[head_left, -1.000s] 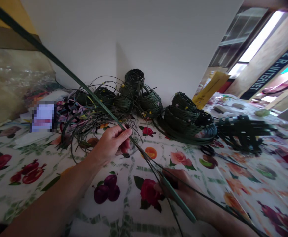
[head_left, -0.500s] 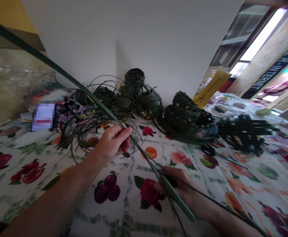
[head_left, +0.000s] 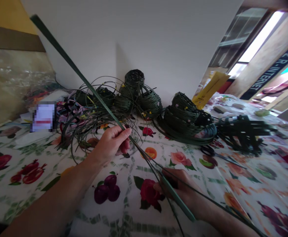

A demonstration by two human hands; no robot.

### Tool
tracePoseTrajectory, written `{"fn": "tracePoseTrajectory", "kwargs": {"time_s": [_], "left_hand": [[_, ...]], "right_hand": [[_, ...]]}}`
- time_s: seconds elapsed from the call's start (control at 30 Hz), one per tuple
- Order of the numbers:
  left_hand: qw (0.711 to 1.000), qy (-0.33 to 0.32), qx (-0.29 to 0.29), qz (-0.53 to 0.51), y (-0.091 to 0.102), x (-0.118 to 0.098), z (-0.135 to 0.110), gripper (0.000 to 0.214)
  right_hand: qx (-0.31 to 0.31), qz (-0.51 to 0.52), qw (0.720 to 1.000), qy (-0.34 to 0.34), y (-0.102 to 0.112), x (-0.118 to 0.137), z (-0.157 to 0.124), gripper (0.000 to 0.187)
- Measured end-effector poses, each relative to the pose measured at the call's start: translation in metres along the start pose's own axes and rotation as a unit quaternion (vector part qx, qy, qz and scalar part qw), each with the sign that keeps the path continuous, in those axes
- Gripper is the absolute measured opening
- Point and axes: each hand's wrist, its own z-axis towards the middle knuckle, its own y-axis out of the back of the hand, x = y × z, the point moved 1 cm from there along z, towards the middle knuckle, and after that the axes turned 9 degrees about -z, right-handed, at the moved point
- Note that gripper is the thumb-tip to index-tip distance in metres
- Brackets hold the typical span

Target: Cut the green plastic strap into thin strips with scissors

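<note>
A long dark green strip point(head_left: 79, 74), like a plastic strap, slants up to the left, its far end free before the wall. My left hand point(head_left: 115, 140) pinches it between thumb and fingers near the middle. Below that hand the strip runs as several thin strands point(head_left: 146, 156) toward my right hand point(head_left: 180, 187). My right hand is closed around a slim tool with a green handle point(head_left: 180, 199); its working end cannot be made out. Past the right hand, thin strands trail over the wrist and down to the bottom edge.
Behind my hands lie coiled green strands point(head_left: 96, 126) and small woven green baskets point(head_left: 150, 100). More baskets point(head_left: 183, 112) stand to the right, near scissors point(head_left: 208, 150) and an unfinished weave point(head_left: 247, 130). A yellow envelope point(head_left: 211, 89) leans behind. A blurred-out rectangle point(head_left: 43, 115) is at left.
The strip has slid down through my left hand toward the right; its far end, out of frame before, now shows at upper left. Both hands stay in nearly the same place.
</note>
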Motion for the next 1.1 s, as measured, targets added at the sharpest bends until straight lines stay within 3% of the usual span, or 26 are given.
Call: {"fn": "tracePoseTrajectory", "kwargs": {"time_s": [0.13, 0.33, 0.57, 0.87, 1.1], "left_hand": [[1.0, 0.008, -0.002, 0.007, 0.006, -0.003, 0.002, 0.033], [0.999, -0.049, -0.02, 0.002, 0.012, -0.006, 0.005, 0.032], [1.0, -0.02, -0.002, -0.009, 0.002, -0.002, 0.002, 0.029], [0.999, -0.014, -0.003, -0.03, 0.002, -0.002, 0.001, 0.029], [1.0, -0.017, -0.004, -0.026, 0.002, -0.003, 0.001, 0.03]], "right_hand": [[0.002, 0.008, 1.0, 0.004, 0.001, -0.001, 0.002, 0.026], [-0.018, -0.004, 1.0, 0.015, -0.001, -0.007, 0.003, 0.029], [-0.037, -0.022, 0.999, -0.026, -0.002, -0.007, -0.002, 0.03], [-0.044, -0.028, 0.999, 0.011, -0.001, -0.005, -0.004, 0.023], [-0.057, -0.038, 0.997, 0.022, -0.011, -0.016, -0.005, 0.028]]}}
